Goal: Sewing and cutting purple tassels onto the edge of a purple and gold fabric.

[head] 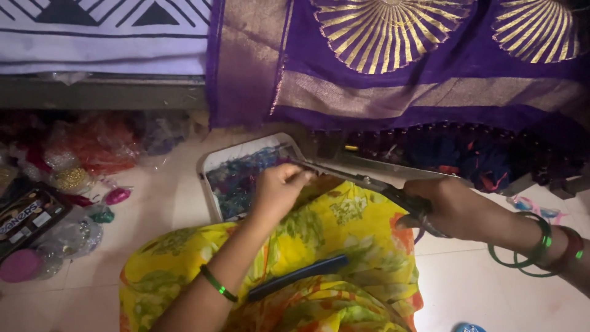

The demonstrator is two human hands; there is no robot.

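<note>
Over the lap, above a yellow floral cloth (344, 227), both hands are working at one spot. The right hand (452, 206) is gripping the dark handles of long scissors (362, 179), fingers closed through or around the loops; the blades are reaching left toward the left hand (279, 187). The left hand is pinching something small at its fingertips, just where the blade tips are arriving; what it is pinching is too small and dim to tell, possibly thread or a cloth edge. Whether the blades are parted is unclear.

Handling, as judged: the scissors are looking heavy and stiff, metal, long in the blade, so the hold belongs at the handles only, tips kept away from fingers. The pinched bit is seeming light, limp and slippery, needing tension between fingertips to cut cleanly.

Around: a white tray (212, 163) of mixed coloured bits is sitting on the floor (491, 289) just beyond the lap. A purple sari (399, 74) with gold motifs is hanging over the edge above. A dark blue strip (301, 276) is lying across the yellow cloth. Green bangles (528, 252) are circling the right wrist. Bagged trimmings (80, 160) are piling at far left.
</note>
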